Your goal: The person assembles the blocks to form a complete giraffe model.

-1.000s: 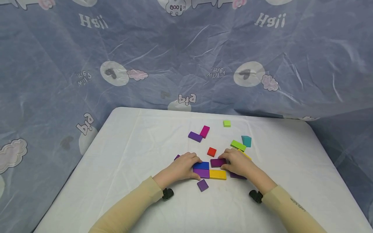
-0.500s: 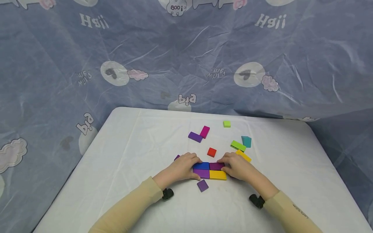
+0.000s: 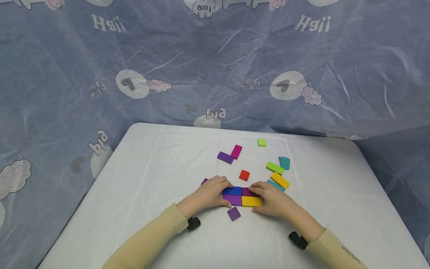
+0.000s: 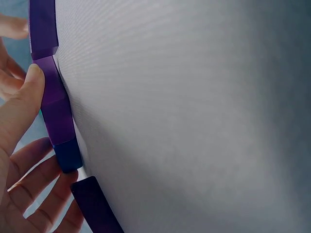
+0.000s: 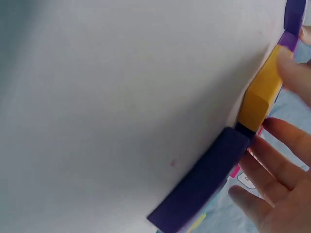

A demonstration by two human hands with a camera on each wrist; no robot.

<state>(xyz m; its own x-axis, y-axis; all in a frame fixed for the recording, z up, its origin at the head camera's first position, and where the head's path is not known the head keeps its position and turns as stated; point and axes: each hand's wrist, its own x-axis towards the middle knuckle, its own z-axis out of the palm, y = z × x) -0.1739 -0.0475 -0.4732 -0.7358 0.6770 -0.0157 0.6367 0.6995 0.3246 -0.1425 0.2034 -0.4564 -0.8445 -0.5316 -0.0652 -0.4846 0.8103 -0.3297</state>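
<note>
Four-cornered blocks lie two by two on the white table. In the head view a blue block and a dark purple block form the far row; a purple block and a yellow block form the near row. My left hand pinches the left pair, thumb on the purple one and fingertips at the blue one. Spanning the right pair is my right hand, its thumb at the yellow block and fingers over the far side. A long dark purple block lies beside that hand.
A small purple block lies just in front of the group. Behind are a red block, a violet block and a magenta block. A yellow block and a teal block lie beyond my right hand.
My right hand slid the dark purple block left against the blue one. Its thumb then moved toward me to the yellow block's near side, uncovering the teal block behind. My left hand stayed put.
</note>
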